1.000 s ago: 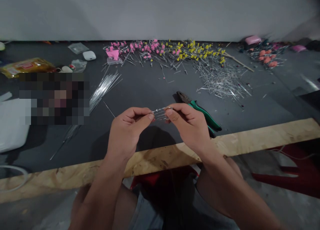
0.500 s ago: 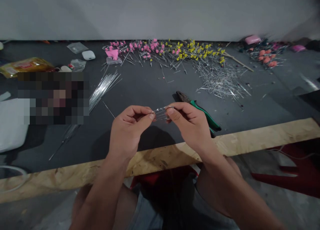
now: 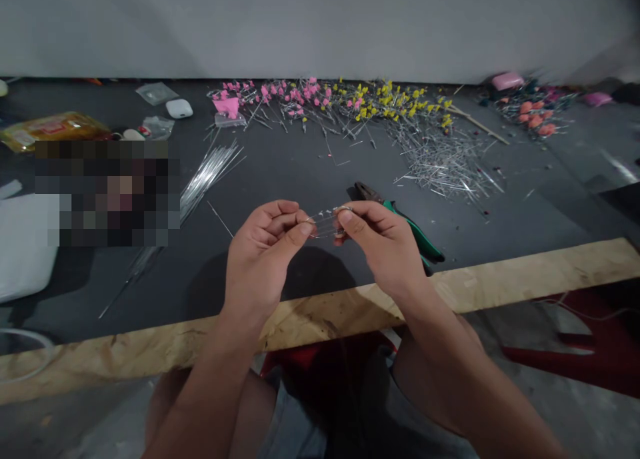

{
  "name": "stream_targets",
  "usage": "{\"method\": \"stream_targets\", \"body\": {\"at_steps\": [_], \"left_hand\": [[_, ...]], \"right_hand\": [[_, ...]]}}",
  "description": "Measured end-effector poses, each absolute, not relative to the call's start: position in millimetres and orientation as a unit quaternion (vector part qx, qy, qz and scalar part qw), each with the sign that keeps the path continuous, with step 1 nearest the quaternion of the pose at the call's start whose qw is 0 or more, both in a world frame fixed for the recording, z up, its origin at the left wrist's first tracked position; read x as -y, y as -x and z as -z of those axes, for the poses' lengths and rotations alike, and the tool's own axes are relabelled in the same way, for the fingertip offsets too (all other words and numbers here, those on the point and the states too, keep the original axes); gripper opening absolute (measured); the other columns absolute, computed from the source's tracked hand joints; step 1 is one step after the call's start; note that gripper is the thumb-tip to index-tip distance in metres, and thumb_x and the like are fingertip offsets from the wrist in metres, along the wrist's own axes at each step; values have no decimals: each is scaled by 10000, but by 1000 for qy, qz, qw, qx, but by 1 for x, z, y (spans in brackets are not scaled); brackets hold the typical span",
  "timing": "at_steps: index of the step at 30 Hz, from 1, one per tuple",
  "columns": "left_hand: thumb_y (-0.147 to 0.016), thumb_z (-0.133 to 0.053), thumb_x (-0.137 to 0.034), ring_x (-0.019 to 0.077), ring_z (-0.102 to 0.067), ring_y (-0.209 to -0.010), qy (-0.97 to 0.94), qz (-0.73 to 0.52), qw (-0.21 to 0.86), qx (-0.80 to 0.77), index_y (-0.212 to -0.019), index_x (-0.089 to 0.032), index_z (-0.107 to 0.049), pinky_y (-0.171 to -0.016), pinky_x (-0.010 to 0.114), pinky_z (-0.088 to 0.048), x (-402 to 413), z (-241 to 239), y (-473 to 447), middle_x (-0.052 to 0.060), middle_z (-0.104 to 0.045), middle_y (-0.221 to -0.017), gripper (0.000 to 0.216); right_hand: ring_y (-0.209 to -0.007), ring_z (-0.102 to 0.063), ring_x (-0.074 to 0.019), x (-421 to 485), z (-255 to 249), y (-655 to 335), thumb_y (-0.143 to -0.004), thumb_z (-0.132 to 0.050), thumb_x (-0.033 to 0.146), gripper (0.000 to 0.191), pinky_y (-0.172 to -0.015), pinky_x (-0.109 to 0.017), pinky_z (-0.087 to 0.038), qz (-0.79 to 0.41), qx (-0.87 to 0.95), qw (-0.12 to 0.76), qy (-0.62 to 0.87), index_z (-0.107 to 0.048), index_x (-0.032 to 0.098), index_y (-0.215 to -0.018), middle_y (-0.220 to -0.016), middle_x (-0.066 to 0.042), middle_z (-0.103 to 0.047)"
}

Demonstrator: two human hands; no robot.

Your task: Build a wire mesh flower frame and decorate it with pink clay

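Several thin wires (image 3: 325, 225) stretch between my two hands, above the front part of the dark table. My left hand (image 3: 267, 252) pinches their left ends between thumb and fingers. At the other end my right hand (image 3: 383, 246) is closed on the same wires, which look looped or bent near its fingertips. The fingers hide both ends in part. Just behind my right hand lie pliers (image 3: 421, 241) with green and black handles, their jaws pointing up and left. A single loose wire (image 3: 220, 218) lies left of my left hand.
A bundle of straight wires (image 3: 210, 174) lies at left, beside a blurred-out patch. Along the wall stand pink-tipped wires (image 3: 295, 94) and yellow-tipped wires (image 3: 393, 99), with a heap of bare wires (image 3: 445, 162) in front. A wooden strip (image 3: 320, 319) edges the table.
Both hands have shifted slightly, the left one a little up and to the right. Its index finger has lifted and straightened somewhat. The wires remain held between them.
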State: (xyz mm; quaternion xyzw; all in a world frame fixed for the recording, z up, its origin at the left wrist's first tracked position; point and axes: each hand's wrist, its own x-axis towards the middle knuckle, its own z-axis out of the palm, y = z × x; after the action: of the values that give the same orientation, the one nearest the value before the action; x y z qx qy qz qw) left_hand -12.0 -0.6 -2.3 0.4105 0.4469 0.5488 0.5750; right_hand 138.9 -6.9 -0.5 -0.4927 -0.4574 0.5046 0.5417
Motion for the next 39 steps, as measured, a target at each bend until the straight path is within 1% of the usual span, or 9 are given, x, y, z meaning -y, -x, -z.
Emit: {"method": "stream_targets", "body": {"at_steps": [3, 6, 12, 20, 22, 26, 28, 35, 39], "left_hand": [[-726, -712, -148, 104, -643, -747, -407, -546, 581, -446, -957, -197, -616, -773, 239, -509, 0, 3, 13, -15, -674, -832, 254], [-727, -707, -139, 99, -627, -761, -416, -538, 579, -450, -927, -192, -629, -762, 221, -501, -2, 5, 13, -8, -659, -830, 221], [-753, -690, -153, 77, -579, -739, -450, -535, 539, -469, -943, -215, -648, -706, 182, -469, -3, 10, 12, -29, -612, -781, 204], [-735, -678, -167, 105, -576, -744, -493, -497, 480, -528, -952, -194, -637, -691, 216, -465, -6, 9, 10, -11, -602, -782, 222], [-728, -695, -195, 109, -574, -734, -499, -486, 463, -548, -924, -196, -634, -675, 219, -461, -7, 8, 10, -12, -605, -776, 206], [-740, -701, -286, 121, -561, -648, -524, -429, 429, -598, -788, -197, -643, -585, 234, -425, -6, 4, 12, -4, -625, -716, 116], [-749, -693, -305, 131, -571, -634, -531, -414, 421, -607, -770, -202, -657, -565, 239, -416, -4, 3, 14, 2, -643, -699, 111], [-741, -697, -286, 159, -652, -706, -521, -416, 421, -615, -819, -203, -695, -635, 249, -474, -4, 3, 16, 15, -703, -732, 114], [-727, -702, -271, 164, -669, -708, -513, -420, 429, -614, -810, -193, -699, -636, 247, -492, -6, 5, 18, 19, -708, -729, 114]], "right_hand": [[-617, -584, -91, 7, 2, -137, -822, -639, 317, 116, -611, -247, -509, -502, 453, 544, 496, -675, 209, -843, -722, 26, -643], [-613, -581, -82, 9, 1, -133, -836, -622, 297, 106, -596, -226, -494, -459, 471, 546, 519, -677, 207, -851, -732, 24, -652], [-677, -604, -102, 13, 1, -129, -849, -596, 278, 127, -620, -234, -495, -402, 526, 524, 536, -692, 203, -887, -814, -5, -685], [-752, -629, -126, 15, 6, -129, -856, -581, 283, 150, -673, -262, -513, -398, 532, 514, 542, -694, 201, -911, -871, -29, -699], [-749, -629, -126, 16, 7, -129, -858, -579, 282, 153, -668, -261, -509, -389, 535, 514, 546, -696, 203, -917, -869, -28, -699], [-746, -632, -129, 15, 9, -129, -864, -574, 296, 162, -672, -267, -507, -371, 541, 507, 559, -698, 214, -926, -858, -26, -702], [-749, -635, -134, 16, 11, -127, -866, -570, 306, 167, -675, -273, -510, -370, 540, 503, 564, -699, 221, -929, -864, -27, -705], [-772, -632, -132, 17, 18, -118, -859, -577, 273, 158, -690, -262, -513, -367, 548, 521, 542, -710, 225, -928, -880, -22, -704], [-764, -627, -133, 16, 18, -117, -859, -576, 267, 157, -684, -263, -508, -357, 562, 513, 543, -715, 227, -921, -877, -21, -705]]}}
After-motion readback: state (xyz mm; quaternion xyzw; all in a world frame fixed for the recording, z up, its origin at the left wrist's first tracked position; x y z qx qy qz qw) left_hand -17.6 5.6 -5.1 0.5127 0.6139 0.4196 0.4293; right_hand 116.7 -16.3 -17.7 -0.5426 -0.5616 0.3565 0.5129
